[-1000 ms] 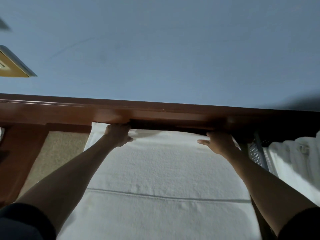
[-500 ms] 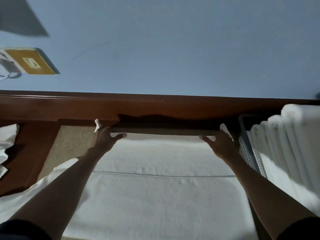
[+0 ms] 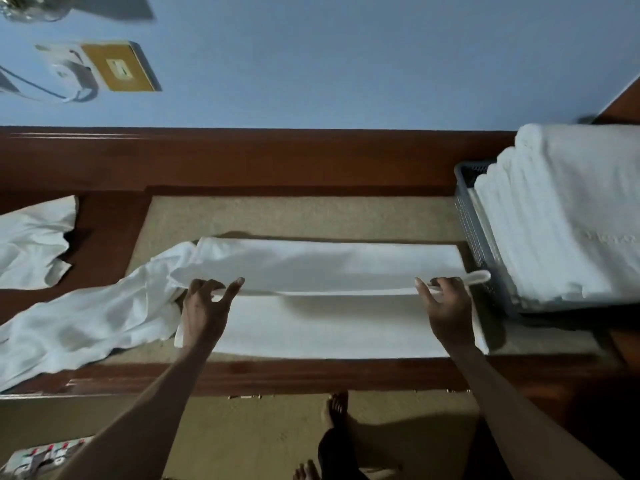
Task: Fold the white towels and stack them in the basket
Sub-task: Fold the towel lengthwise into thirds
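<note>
A white towel (image 3: 325,320) lies spread on the table, its far half lifted and folded toward me. My left hand (image 3: 204,308) pinches the left corner of that raised edge between thumb and fingers. My right hand (image 3: 448,304) pinches the right corner, where a small hanging loop sticks out. A grey perforated basket (image 3: 476,216) stands at the right, piled high with folded white towels (image 3: 568,209).
Loose white cloth (image 3: 83,317) is heaped at the left, touching the towel, with another crumpled piece (image 3: 33,240) farther left. The table has a dark wooden frame (image 3: 277,375) and a beige inlay. A wall socket (image 3: 117,65) is on the blue wall. Bare feet (image 3: 337,410) stand below.
Both hands have drawn the towel's far edge from the back of the table toward me, folding it over. The view has tipped down, and the table front and floor now show.
</note>
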